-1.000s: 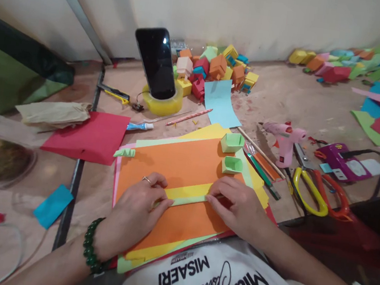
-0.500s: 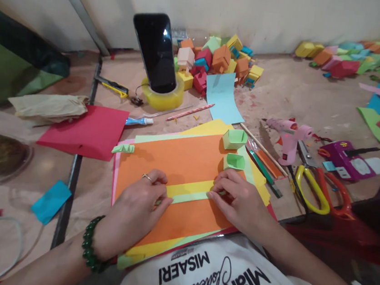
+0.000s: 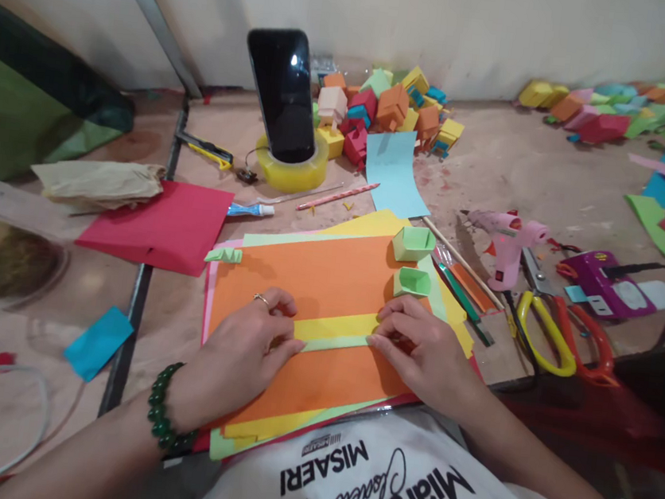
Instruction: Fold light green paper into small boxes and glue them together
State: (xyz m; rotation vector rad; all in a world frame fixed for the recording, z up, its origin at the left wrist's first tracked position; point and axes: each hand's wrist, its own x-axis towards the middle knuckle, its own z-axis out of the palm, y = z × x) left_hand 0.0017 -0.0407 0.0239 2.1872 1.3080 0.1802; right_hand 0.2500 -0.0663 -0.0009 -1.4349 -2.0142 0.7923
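Between my hands runs a paper strip (image 3: 336, 329), yellow along its far side with a pale green band along its near edge. My left hand (image 3: 255, 345) pinches its left end, thumb toward me and fingers curled. At the right end, my right hand (image 3: 418, 339) does the same. I cannot tell whether the green band is a fold or a separate piece. Underneath lies an orange sheet (image 3: 310, 283) on a stack of coloured paper. Two small open green paper boxes (image 3: 414, 244) stand beyond my right hand. A pleated green paper piece (image 3: 224, 256) lies at the stack's far left corner.
A phone (image 3: 283, 96) leans upright in a yellow tape roll (image 3: 294, 167). Behind it are piled paper cubes (image 3: 394, 106). At right are a pink glue gun (image 3: 509, 241), scissors (image 3: 548, 330) and a purple power adapter (image 3: 598, 284). Red paper (image 3: 182, 224) lies left.
The view has shifted slightly, so objects on the left appear farther right. Both hands keep their hold on the paper strip, with hardly any movement.
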